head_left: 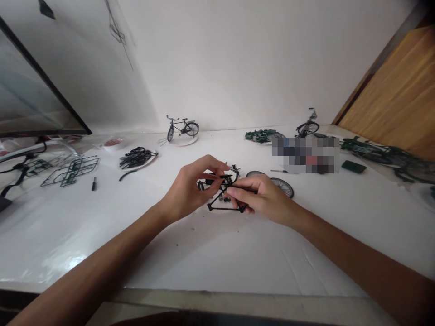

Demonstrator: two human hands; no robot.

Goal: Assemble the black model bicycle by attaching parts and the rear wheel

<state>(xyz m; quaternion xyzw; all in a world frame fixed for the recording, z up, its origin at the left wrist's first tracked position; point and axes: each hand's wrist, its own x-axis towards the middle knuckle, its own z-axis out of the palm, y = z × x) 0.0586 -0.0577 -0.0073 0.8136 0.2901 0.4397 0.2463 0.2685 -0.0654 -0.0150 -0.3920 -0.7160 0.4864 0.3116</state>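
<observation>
In the middle of the table, my right hand (pixel 263 197) grips a black model bicycle frame (pixel 226 208) between thumb and fingers. Its triangular tubes stick out below the fingertips. My left hand (pixel 197 183) is closed in a pinch at the top of the frame, on a small dark part whose kind I cannot make out. Both sets of fingertips nearly meet there. Behind the hands lie more small black and silver parts, partly covered by the fingers. A spoked model wheel (pixel 284 186) rests just beyond my right hand.
Beyond stand a finished model bicycle (pixel 183 128) and another model bicycle (pixel 308 127). A plate of black parts (pixel 137 157), green part frames (pixel 73 171) and a small screwdriver (pixel 94 184) lie left. Green parts (pixel 261 136) and a green block (pixel 354 167) lie right. A monitor (pixel 30 90) overhangs the left side.
</observation>
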